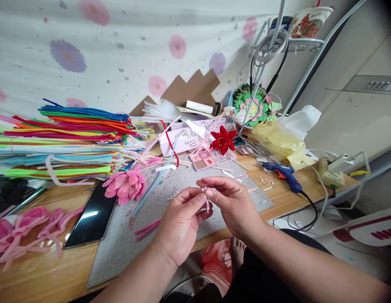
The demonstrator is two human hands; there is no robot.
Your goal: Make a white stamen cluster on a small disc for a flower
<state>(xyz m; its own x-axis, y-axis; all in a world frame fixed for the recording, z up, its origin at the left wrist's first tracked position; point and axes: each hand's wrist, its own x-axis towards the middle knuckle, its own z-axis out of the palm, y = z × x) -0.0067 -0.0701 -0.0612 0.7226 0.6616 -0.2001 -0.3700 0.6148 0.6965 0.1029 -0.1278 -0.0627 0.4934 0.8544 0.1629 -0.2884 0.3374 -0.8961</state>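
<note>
My left hand (183, 219) and my right hand (237, 204) meet above the front edge of the cutting mat (116, 252). Both pinch a small bunch of thin white flower stamens (207, 206), its stems hanging down between the fingers. Fingertips cover much of the bunch. Just left of my left hand lie a few pink pipe cleaners (147, 229). Behind it, a pink fuzzy flower (126, 185) rests at the mat's left edge. A red fuzzy flower (223, 139) sits farther back, by a palette case (211, 159).
Stacked coloured pipe cleaners (72, 134) fill the back left. A dark tablet-like panel (92, 216) and pink petal pieces (31, 231) lie at left. On the right are a blue glue gun (284, 174), a yellow tissue pack (274, 136) and a power strip (331, 172) with cords.
</note>
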